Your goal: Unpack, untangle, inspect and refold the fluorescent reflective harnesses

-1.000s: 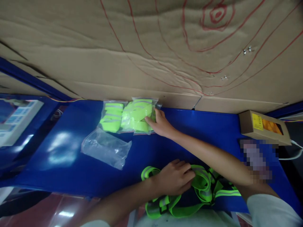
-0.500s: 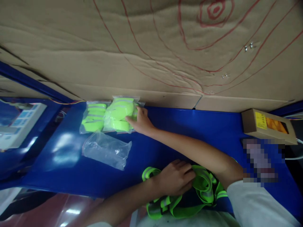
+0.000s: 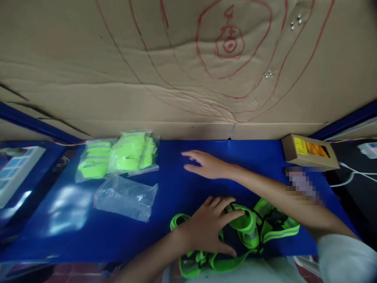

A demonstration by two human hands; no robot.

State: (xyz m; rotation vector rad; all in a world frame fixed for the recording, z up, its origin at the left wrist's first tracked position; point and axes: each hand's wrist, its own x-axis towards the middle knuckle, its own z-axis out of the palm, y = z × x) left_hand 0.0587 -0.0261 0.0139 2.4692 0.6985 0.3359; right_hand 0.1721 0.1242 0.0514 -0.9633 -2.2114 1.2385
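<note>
My left hand (image 3: pixel 210 228) lies on a loose tangle of neon-yellow reflective straps (image 3: pixel 259 230) at the near edge of the blue table (image 3: pixel 182 192), fingers spread flat over it. My right hand (image 3: pixel 207 165) hovers open above the table's middle, fingers stretched out, holding nothing. Two or three clear bags packed with folded neon straps (image 3: pixel 119 157) lie at the back left against the cardboard wall. An empty clear plastic bag (image 3: pixel 125 196) lies just in front of them.
A large cardboard sheet (image 3: pixel 176 63) with red drawn curves stands behind the table. A small brown box with a yellow label (image 3: pixel 309 151) sits at the back right, white cables beside it. A pale device (image 3: pixel 14 169) lies at far left.
My right hand pushed the packed bags leftward along the wall, then let go and drew back to the right. My left hand stayed on the loose straps.
</note>
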